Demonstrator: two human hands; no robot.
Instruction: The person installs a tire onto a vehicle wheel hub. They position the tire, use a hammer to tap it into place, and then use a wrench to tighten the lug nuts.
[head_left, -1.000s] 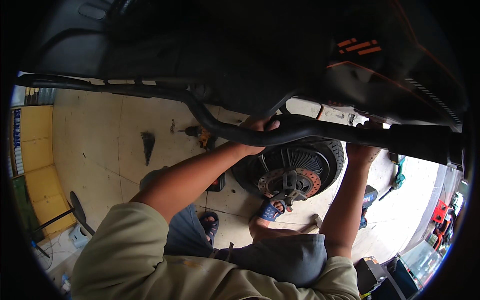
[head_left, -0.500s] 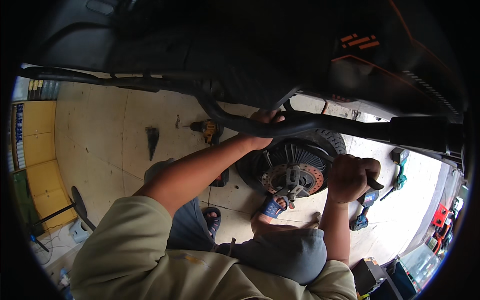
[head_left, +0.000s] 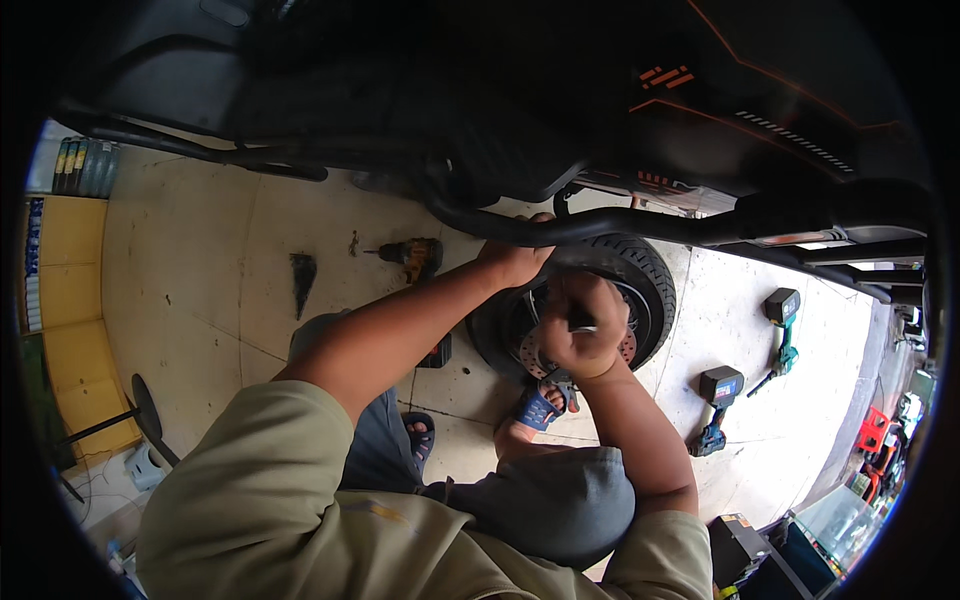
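A black tire (head_left: pixel 657 285) on a wheel with a drilled brake disc (head_left: pixel 628 347) stands low between my legs. At the tire's upper left edge is my left hand (head_left: pixel 516 264), its fingers curled and partly hidden by a black tube (head_left: pixel 620 224); what they hold does not show. My right hand (head_left: pixel 585 325), smeared by motion, is a fist in front of the wheel, hiding much of its hub. A dark tire lever is in that fist, clearer in the earlier view; little of it shows now.
Above hangs a scooter's dark body (head_left: pixel 480 110) with orange marks. On the floor lie a yellow-black drill (head_left: pixel 415 257), a dark pointed piece (head_left: pixel 302 283), a blue cordless tool (head_left: pixel 712 420) and a green one (head_left: pixel 787 340). Yellow cabinets (head_left: pixel 75 290) stand at left.
My right hand, with the lever, has swung left from the wheel's right side to in front of its hub. My left hand stays at the tire's edge. The view has shifted slightly.
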